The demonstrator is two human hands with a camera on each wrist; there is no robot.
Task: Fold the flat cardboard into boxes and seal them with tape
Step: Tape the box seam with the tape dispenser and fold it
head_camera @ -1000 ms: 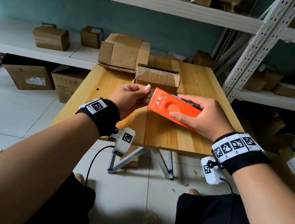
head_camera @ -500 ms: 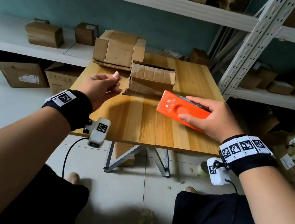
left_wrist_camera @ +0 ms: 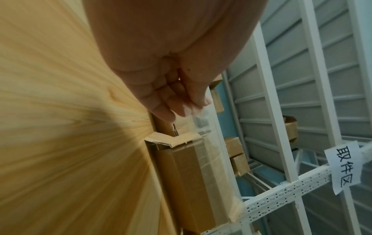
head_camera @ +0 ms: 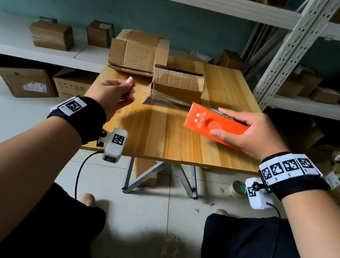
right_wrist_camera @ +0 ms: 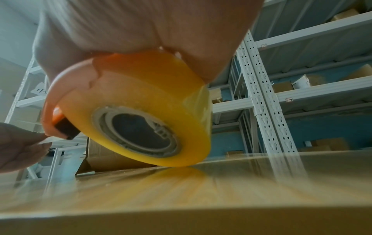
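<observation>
My right hand [head_camera: 251, 134] grips an orange tape dispenser [head_camera: 212, 124] on the wooden table [head_camera: 158, 140]; in the right wrist view its yellowish tape roll [right_wrist_camera: 141, 111] touches the tabletop. My left hand [head_camera: 115, 92] pinches the free end of a clear tape strip [head_camera: 162, 100] drawn out leftward from the dispenser's toothed edge. In the left wrist view my thumb and fingers [left_wrist_camera: 181, 101] hold that tape strip [left_wrist_camera: 203, 127]. A small cardboard box [head_camera: 178, 83] with its top open stands just behind the strip. A stack of flat cardboard [head_camera: 139, 52] leans at the table's back left.
White metal shelving [head_camera: 287, 54] with several small cardboard boxes surrounds the table. Larger cartons [head_camera: 26, 82] sit on the floor at left. A spare tape roll [head_camera: 238, 187] lies on the floor under the table's right edge. My knees are below the front edge.
My left hand has pulled away from the dispenser to the left, drawing out a strip of clear tape. My right hand holds the dispenser in about the same place.
</observation>
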